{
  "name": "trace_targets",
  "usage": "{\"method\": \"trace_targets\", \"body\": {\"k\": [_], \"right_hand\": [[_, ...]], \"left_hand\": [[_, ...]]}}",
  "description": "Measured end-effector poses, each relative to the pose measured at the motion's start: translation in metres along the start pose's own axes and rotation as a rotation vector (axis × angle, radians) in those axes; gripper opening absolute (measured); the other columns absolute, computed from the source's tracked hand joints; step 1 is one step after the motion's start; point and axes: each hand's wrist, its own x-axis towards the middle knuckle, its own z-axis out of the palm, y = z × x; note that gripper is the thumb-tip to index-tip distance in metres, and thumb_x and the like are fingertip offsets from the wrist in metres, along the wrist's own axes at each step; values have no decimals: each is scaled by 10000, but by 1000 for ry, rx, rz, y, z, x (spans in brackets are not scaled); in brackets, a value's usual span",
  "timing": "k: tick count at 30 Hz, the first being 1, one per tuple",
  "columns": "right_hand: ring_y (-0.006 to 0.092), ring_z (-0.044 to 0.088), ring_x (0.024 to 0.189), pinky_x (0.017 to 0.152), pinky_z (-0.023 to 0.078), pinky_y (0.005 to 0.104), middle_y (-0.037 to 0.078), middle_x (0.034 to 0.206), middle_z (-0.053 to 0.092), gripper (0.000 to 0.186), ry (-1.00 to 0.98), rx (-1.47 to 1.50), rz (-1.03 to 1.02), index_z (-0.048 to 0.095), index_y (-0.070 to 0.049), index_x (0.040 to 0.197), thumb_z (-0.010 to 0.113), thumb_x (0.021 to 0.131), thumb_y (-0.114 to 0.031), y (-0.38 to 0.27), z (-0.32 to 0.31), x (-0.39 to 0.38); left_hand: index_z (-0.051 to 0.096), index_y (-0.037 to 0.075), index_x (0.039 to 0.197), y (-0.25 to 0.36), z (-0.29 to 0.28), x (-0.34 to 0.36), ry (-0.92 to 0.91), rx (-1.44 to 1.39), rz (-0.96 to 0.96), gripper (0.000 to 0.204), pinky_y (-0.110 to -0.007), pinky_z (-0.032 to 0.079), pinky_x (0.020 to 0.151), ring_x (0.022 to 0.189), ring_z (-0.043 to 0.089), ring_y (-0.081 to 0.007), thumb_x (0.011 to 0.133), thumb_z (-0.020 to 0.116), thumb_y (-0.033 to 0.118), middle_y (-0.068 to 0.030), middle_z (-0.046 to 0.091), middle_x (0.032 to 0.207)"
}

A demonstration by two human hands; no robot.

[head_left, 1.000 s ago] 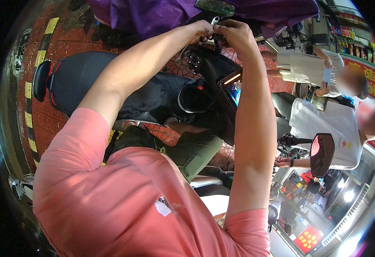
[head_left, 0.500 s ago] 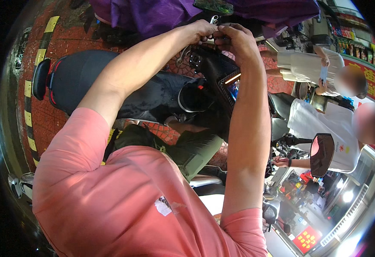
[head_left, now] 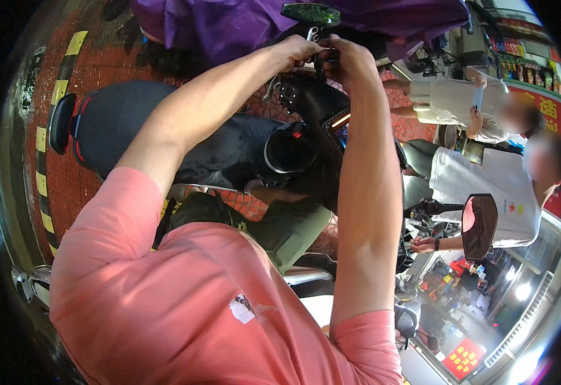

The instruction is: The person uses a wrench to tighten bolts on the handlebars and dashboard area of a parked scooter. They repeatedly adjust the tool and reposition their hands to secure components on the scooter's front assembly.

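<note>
My left hand (head_left: 298, 52) is closed, fingers curled, at the far end of the scooter's handlebar. From between its fingers pokes the silver ring end of a wrench (head_left: 312, 33). Close beside it, my right hand (head_left: 351, 59) has its fingers bent in a pinch; what they grip is hidden. Both hands are by the stem of a rear-view mirror (head_left: 311, 14). Below them lie the black handlebar and front panel of a scooter (head_left: 309, 99), with its dark seat (head_left: 133, 119) stretching left.
A purple cover (head_left: 229, 25) drapes a vehicle beyond my hands. Two people in pale shirts (head_left: 479, 186) are at the right. Another mirror (head_left: 479, 226) stands on the scooter's near side. A yellow-black kerb strip (head_left: 42, 179) runs along the left.
Both hands have shifted slightly left along with the view. More of the far mirror shows now. The person in the white shirt has moved slightly.
</note>
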Motion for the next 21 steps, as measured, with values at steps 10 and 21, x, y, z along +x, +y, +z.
{"method": "trace_targets", "body": {"k": [10,21], "right_hand": [[162,695,696,534,565,315,111,883,745,219,-105,-415,-213,755,24,1120,721,978,-140,-20,2,-10],[201,757,772,708,628,323,118,915,773,218,-72,-36,-125,711,32,1093,744,1006,-166,20,20,-17]], "left_hand": [[606,149,756,2,-2,-6,42,8,-115,357,-360,307,529,561,422,-129,920,771,420,22,524,695],[752,120,869,-6,-6,-3,-61,-153,-32,273,-291,316,465,488,431,-95,956,787,377,13,630,715]]}}
